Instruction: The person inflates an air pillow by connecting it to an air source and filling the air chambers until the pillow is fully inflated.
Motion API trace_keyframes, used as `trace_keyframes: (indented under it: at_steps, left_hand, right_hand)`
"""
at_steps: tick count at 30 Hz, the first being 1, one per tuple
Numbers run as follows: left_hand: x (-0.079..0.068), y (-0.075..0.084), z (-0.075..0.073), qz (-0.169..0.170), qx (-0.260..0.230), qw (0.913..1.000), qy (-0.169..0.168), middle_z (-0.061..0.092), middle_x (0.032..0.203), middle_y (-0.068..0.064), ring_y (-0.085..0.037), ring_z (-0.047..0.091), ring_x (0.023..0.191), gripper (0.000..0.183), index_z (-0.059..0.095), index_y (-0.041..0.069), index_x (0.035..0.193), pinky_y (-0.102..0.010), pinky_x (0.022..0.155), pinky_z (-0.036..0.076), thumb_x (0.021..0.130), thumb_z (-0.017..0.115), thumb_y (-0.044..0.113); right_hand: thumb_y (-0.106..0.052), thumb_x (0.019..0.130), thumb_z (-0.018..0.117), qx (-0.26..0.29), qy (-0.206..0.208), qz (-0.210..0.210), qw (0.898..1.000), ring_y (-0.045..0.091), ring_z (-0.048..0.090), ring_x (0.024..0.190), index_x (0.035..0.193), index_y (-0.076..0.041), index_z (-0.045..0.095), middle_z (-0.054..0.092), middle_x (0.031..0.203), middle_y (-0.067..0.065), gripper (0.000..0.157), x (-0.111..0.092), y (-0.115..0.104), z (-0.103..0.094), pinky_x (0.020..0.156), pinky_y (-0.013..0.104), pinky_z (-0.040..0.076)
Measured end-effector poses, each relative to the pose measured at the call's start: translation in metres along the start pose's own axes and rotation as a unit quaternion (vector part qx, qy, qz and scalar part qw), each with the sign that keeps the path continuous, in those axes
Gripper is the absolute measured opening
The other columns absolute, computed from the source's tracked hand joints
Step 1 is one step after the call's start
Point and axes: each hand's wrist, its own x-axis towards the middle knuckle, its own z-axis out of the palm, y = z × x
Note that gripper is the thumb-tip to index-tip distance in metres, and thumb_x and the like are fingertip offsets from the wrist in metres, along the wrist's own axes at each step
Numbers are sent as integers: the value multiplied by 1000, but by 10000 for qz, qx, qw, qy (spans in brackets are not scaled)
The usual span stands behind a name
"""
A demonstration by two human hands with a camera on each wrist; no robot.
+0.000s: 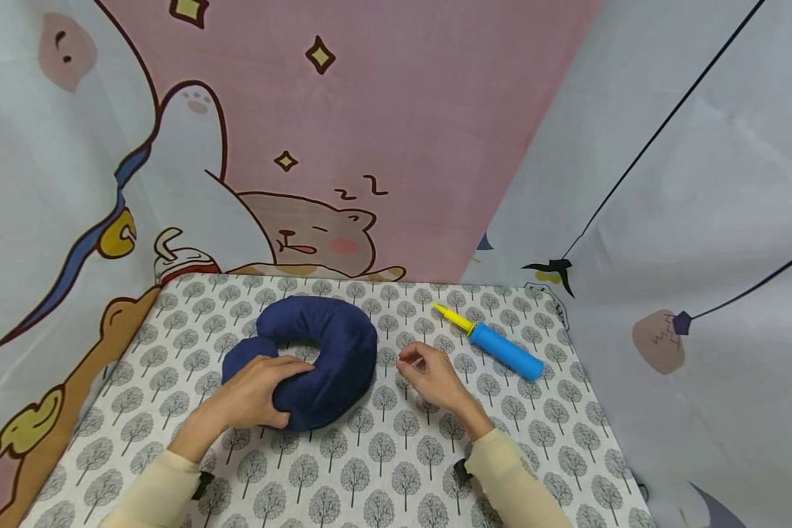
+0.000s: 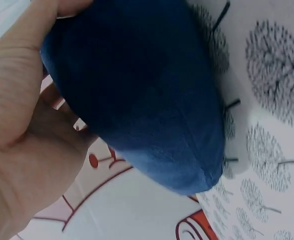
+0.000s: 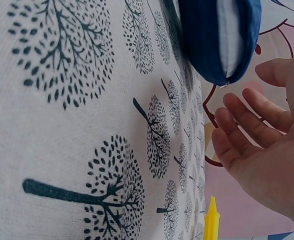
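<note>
A navy neck pillow [image 1: 346, 345] lies on the patterned cloth, its curve toward the right. My left hand [image 1: 254, 392] grips its near arm, thumb at the front edge and fingers over the top. In the left wrist view, the pillow's rounded end [image 2: 162, 125] shows beside that palm. My right hand [image 1: 435, 378] is held off the pillow's right side with bent fingers and nothing in them. Along the pillow's edge [image 3: 204, 50], a white strip shows between the blue fabric in the right wrist view.
A blue hand pump [image 1: 504, 350] with a yellow nozzle [image 1: 454, 317] lies beyond my right hand. The tabletop cloth [image 1: 356, 477] has a print of grey trees. Cartoon-printed curtains [image 1: 402, 147] hang behind the table and along both sides.
</note>
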Motion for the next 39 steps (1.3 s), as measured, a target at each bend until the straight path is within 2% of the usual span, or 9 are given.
trace_keyframes:
  at_steps: [2,7,12,15,19,24,30,34,39]
  left_hand:
    - [-3,-4,-5,-88,28,10000,30,77,144,-6,-33,76,128,85,74,16,147,-59,108,59,66,97,13]
    - [-10,-10,-12,-457,31,9989,-137,74,150,-10,-41,70,138,86,73,17,150,-69,119,49,68,94,1]
    - [-12,-11,-11,-481,-58,9984,-299,74,151,-9,-39,69,141,88,71,14,152,-73,126,41,68,96,1]
    - [-14,-11,-8,-482,-130,9982,-333,73,151,-11,-39,68,142,89,69,13,154,-75,127,38,69,96,2]
    - [-18,-11,-5,-609,-347,9968,-383,68,156,-15,-46,62,148,93,66,14,158,-76,130,34,70,94,3]
    - [-23,-12,-2,-746,-647,9944,-380,65,160,-17,-51,56,153,92,63,16,161,-78,132,29,73,89,14]
    - [-19,-9,6,-920,-771,9927,137,68,156,-13,-45,59,152,69,67,18,157,-74,133,28,97,84,46]
    - [-15,-8,13,-901,-584,9935,372,70,154,-12,-40,61,150,79,69,17,155,-74,134,28,93,88,61]
    - [-14,-6,18,-808,-339,9954,395,71,153,-10,-37,63,148,89,69,16,155,-75,133,27,85,94,64]
  right_hand:
    - [-23,110,73,-43,-55,-20,10000,23,77,112,126,-4,77,82,115,1,24,0,1,0,100,38,62]
    - [-22,112,72,-42,-197,-59,9998,22,76,114,129,-3,76,81,117,1,26,2,4,0,101,39,61]
    - [-22,112,71,-7,-256,-178,9995,22,77,115,133,-4,75,81,122,2,28,9,8,4,104,39,63]
    - [-22,113,70,2,-247,-364,9990,27,77,117,136,-2,74,81,127,9,31,16,10,7,104,43,64]
    - [-21,114,68,62,-259,-460,9986,34,77,121,144,0,70,78,136,19,36,26,12,11,104,47,64]
    - [-18,114,67,118,-332,-399,9986,39,77,123,151,1,66,75,144,24,42,39,16,15,105,48,64]
    - [-19,114,68,261,-336,-277,9987,36,79,116,152,0,66,76,143,23,42,52,19,18,100,46,65]
    - [-19,116,66,338,-388,-205,9985,32,78,120,155,-2,65,75,145,18,43,59,20,21,104,43,65]
    - [-18,115,66,289,-420,-201,9985,31,78,117,154,-2,66,78,139,17,42,68,20,27,102,42,64]
